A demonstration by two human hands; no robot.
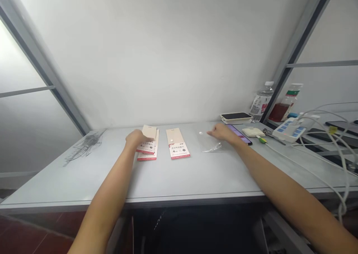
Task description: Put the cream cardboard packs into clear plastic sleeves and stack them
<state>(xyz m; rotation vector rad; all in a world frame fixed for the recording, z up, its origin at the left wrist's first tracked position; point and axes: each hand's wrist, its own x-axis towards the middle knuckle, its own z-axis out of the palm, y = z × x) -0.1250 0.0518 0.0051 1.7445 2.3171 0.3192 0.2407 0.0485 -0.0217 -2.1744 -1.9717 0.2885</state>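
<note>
My left hand (pixel 135 140) is closed on a cream ruler-set packet (pixel 149 131) with a white, red-edged label. This packet overlaps a similar packet (pixel 147 158) beneath it at an angle. To the right, a third ruler-set packet (pixel 176 140) lies flat on the grey desk, touched by neither hand. My right hand (pixel 219 131) is closed at the right edge of a clear plastic pouch (pixel 206 144) with a white snap button. Its fingertips are partly hidden, and the pouch's outline is faint against the desk.
Right of my right hand lie a lit phone (pixel 239 134), a cream charger (pixel 252 132) with a cable and a power strip (pixel 289 130). A boxed phone (pixel 236 117) and two bottles (pixel 261 103) stand behind. Dark scribble-like marks (pixel 86 144) cover the desk's left side.
</note>
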